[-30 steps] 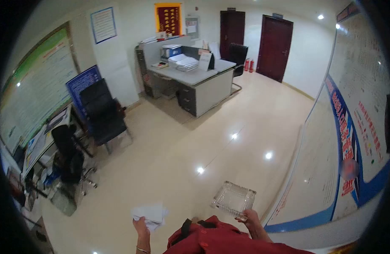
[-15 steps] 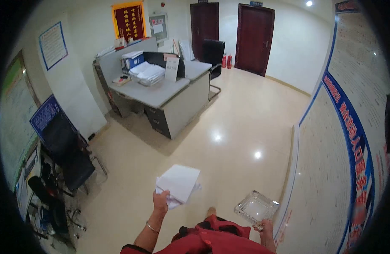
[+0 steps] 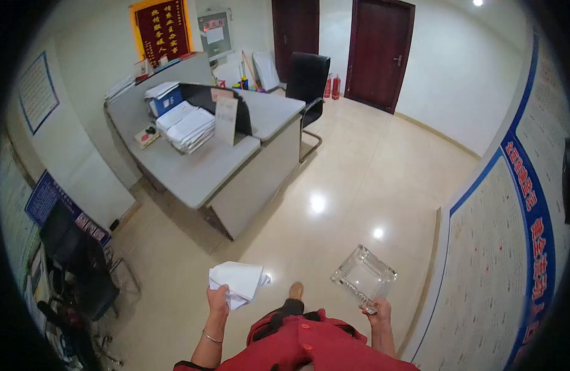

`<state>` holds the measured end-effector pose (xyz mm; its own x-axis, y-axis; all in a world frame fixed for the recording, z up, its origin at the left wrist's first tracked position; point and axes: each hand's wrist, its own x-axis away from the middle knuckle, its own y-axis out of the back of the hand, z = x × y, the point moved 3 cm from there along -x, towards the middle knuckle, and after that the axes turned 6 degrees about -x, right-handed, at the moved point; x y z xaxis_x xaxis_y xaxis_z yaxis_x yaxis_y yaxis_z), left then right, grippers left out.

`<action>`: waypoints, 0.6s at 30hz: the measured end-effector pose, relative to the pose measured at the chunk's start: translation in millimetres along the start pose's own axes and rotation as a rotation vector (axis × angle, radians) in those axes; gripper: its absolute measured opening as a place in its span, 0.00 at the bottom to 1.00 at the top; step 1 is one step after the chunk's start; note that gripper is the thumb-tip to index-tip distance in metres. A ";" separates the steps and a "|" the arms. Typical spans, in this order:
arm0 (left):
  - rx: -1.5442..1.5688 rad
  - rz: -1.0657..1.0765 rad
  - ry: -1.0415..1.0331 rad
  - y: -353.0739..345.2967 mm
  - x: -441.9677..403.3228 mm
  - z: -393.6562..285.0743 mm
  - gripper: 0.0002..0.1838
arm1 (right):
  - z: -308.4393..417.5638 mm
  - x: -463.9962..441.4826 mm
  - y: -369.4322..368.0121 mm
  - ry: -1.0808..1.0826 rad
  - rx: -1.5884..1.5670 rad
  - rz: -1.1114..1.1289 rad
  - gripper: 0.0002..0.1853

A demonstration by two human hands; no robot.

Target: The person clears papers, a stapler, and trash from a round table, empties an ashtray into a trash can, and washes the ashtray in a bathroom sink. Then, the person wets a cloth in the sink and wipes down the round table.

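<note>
My left hand [image 3: 218, 301] is closed on several loosely folded white sheets of paper [image 3: 238, 279], gripped at their lower left edge. My right hand [image 3: 377, 311] holds a square, clear glass ashtray [image 3: 365, 272] by its near corner. The ashtray has ridged walls and is tilted so that its inside faces me. Both hands are held out in front of my red jacket, well apart, above the tiled floor.
Ahead to the left stands a grey desk [image 3: 229, 167] with stacked papers [image 3: 186, 125] and a blue file box. A black chair [image 3: 308, 86] is behind it, another black chair [image 3: 81, 260] at left. A wall with printed boards [image 3: 489, 260] runs along my right.
I have moved forward, so the desk looks nearer and a foot shows further out. Both hands keep their hold; the papers now appear lower and further left, the ashtray slightly higher and further left.
</note>
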<state>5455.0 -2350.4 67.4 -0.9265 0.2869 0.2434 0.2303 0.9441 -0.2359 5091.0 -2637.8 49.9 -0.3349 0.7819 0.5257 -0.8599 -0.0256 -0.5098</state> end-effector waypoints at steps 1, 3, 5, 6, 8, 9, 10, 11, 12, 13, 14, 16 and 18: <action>0.006 0.023 -0.006 -26.2 -32.7 -1.5 0.22 | 6.6 -24.9 -11.2 -0.008 -0.015 -0.029 0.09; -0.005 0.056 0.008 -79.7 -94.8 -7.4 0.22 | 30.1 -67.8 -36.9 -0.004 -0.021 -0.067 0.11; -0.041 0.116 0.033 -142.7 -146.9 -20.6 0.20 | 57.3 -98.2 -59.5 -0.011 0.049 -0.126 0.10; -0.063 0.147 0.050 -177.0 -169.8 -33.6 0.19 | 66.7 -113.6 -62.6 -0.048 0.028 -0.192 0.07; -0.172 0.163 0.022 -238.0 -220.7 -41.0 0.15 | 84.3 -142.2 -63.9 -0.033 0.002 -0.269 0.07; -0.100 0.206 0.029 -271.5 -240.8 -46.1 0.14 | 91.5 -157.5 -63.2 0.000 -0.028 -0.328 0.07; -0.159 0.240 0.077 -301.5 -261.4 -51.7 0.15 | 97.5 -177.2 -62.9 -0.015 -0.029 -0.344 0.07; -0.134 0.275 0.064 -337.6 -289.9 -55.2 0.16 | 106.6 -207.9 -65.5 0.024 -0.054 -0.410 0.05; -0.106 0.309 0.051 -365.2 -310.2 -54.3 0.17 | 112.4 -229.7 -63.4 0.064 -0.076 -0.474 0.03; -0.115 0.300 0.068 -388.3 -331.2 -51.3 0.17 | 118.1 -250.0 -63.8 0.050 -0.067 -0.487 0.03; -0.071 0.338 0.034 -413.7 -353.1 -47.6 0.18 | 127.6 -275.0 -66.9 0.069 -0.122 -0.449 0.03; -0.027 0.359 0.006 -450.7 -387.1 -35.6 0.20 | 146.1 -327.2 -75.8 0.076 -0.163 -0.411 0.03; 0.008 0.384 -0.011 -491.6 -424.3 -32.6 0.20 | 172.9 -392.9 -95.1 0.085 0.004 -0.433 0.03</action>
<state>5744.6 -2931.0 110.8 -0.7764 0.6176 0.1257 0.5589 0.7669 -0.3155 5237.7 -3050.3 9.6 0.0895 0.7692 0.6327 -0.9155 0.3137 -0.2518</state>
